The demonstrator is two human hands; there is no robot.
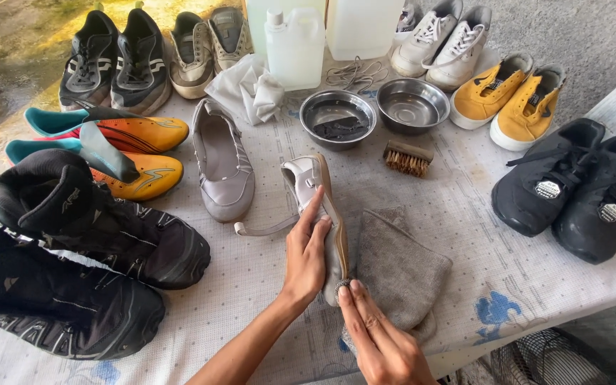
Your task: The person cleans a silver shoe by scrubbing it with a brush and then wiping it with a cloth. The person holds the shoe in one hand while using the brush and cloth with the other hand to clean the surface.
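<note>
So we've got a pale grey slip-on flat shoe with a tan sole edge tipped on its side at lower centre of the frame, a loose strap trailing off to the left. Our left hand wraps over its upper, fingers curled and pressing it. Our right hand pinches the toe end with fingertips pressed together, right over a folded grey cloth lying on the white patterned tablecloth.

Containers: two round steel bowls at upper centre. The left steel bowl holds dark liquid with something black in it, and the right steel bowl looks nearly empty. Behind them stand three white plastic jugs.

Count-wise: the matching grey flat just left, one wooden scrub brush, one crumpled white rag, and seven more pairs of shoes around the edges.
</note>
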